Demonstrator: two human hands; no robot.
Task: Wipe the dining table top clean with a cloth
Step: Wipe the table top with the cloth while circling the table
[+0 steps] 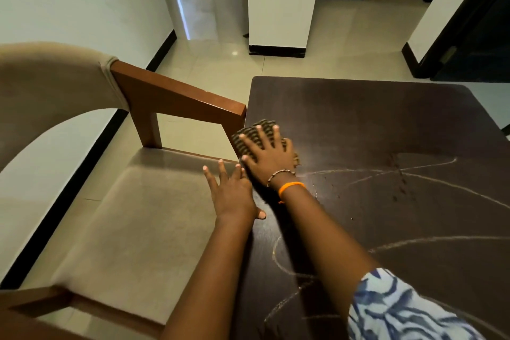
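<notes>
Nearest you, pale chalk-like lines (414, 241) still loop across the near and right part of the dark desk (386, 119), with small specks beside them, so judge the wiping as early: most of the marked area remains. Your right hand (266, 153) lies flat with fingers spread wide, pressing the ribbed cloth (249, 132) onto the desk's left edge, near the far corner. Your left hand (231, 193) is also flat and holds nothing; it sits at the desk edge just beside the right wrist, thumb on the top. Note the chair (124, 215) pushed up against that edge, its wooden armrest (179, 94) nearly touching the corner. It could catch the cloth on strokes along this side.
</notes>
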